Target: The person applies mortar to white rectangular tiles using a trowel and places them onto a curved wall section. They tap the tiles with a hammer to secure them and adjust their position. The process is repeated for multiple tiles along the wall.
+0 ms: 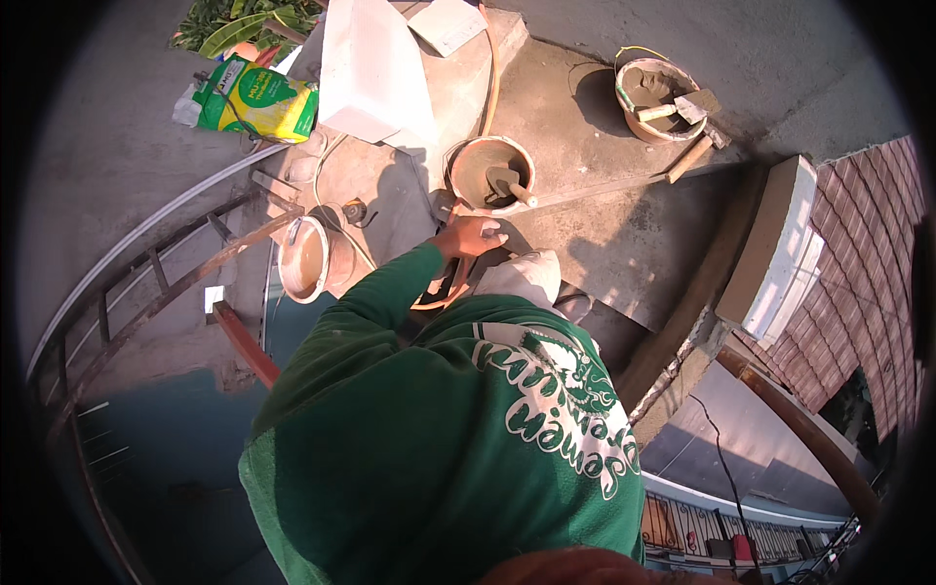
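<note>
My left hand (471,237), in a green sleeve, is in front of my body beside my pale, dusty trouser knee (527,271). Its fingers are curled, and whatever they may hold is hidden. Just beyond it stands a bucket (462,172) of grey mortar, with a trowel (502,182) leaning inside and its handle over the rim. An orange hose (491,93) runs past that bucket toward the hand. My right hand is not in view.
A second mortar bucket (624,107) with tools on it stands far right; a wooden-handled tool (690,159) lies beside it. White blocks (375,73), a green-yellow bag (255,101) and a tipped bucket (304,259) are to the left. A ladder (166,283) and drop-offs flank the ledge.
</note>
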{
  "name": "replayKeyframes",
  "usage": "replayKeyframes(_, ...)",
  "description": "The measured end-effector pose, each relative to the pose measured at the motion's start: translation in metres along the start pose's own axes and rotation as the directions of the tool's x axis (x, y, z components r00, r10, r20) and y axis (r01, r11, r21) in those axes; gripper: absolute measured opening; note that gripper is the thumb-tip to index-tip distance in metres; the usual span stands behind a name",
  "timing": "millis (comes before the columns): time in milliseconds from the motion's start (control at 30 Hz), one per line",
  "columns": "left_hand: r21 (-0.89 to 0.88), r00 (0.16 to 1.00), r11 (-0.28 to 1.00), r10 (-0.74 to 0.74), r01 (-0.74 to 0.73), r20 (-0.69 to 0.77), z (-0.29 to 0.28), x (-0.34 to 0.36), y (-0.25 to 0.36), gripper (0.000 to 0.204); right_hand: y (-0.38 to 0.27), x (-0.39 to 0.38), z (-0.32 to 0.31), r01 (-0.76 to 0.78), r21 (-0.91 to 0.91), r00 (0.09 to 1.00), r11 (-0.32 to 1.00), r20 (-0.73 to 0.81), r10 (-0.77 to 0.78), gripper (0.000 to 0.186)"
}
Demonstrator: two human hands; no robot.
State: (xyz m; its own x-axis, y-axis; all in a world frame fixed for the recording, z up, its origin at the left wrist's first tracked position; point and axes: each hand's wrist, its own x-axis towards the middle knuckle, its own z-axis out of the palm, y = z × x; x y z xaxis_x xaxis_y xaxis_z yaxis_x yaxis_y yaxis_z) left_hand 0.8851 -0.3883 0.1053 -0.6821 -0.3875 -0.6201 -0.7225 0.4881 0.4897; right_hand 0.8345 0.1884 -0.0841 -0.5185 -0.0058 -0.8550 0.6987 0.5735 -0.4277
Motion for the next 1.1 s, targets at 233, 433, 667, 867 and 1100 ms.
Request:
replayKeyframes(233, 0.236, 0.257, 0.953, 0.184, 0.191, -0.949, -0.175, -0.031, -0.010, 0.073, -0.093, 0.019, 0.007, 0.151, -0.153, 0.988, 0.977, 0.011, -0.152, 0.036)
replayKeyframes(433, -0.120, 0.215, 0.850, -0.263, 0.514, -0.940, -0.307, 0.004, -0.084, 0.131, -0.153, 0.016, 0.032, 0.271, -0.241, 0.962, 0.932, 0.051, -0.267, 0.037)
replayKeyframes(667, -0.259, 0.428, 0.864, -0.449, 0.432, -0.785, -0.350, 0.037, -0.099, 0.142, -0.172, 0.014, 0.054, 0.437, -0.185, 0.896, 0.880, 0.176, -0.408, 0.039)
replayKeyframes(867, -0.230, 0.478, 0.869, -0.442, 0.438, -0.759, -0.347, 0.034, -0.105, 0.143, -0.182, -0.013, 0.066, 0.425, -0.651, 0.904, 0.629, 0.283, -0.319, 0.044)
replayKeyframes(1100, -0.337, 0.587, 0.870, -0.492, 0.360, -0.643, -0.278, -0.047, -0.114, 0.143, -0.189, -0.013, 0.048, 0.512, -0.775, 0.853, 0.371, 0.407, -0.328, 0.037)
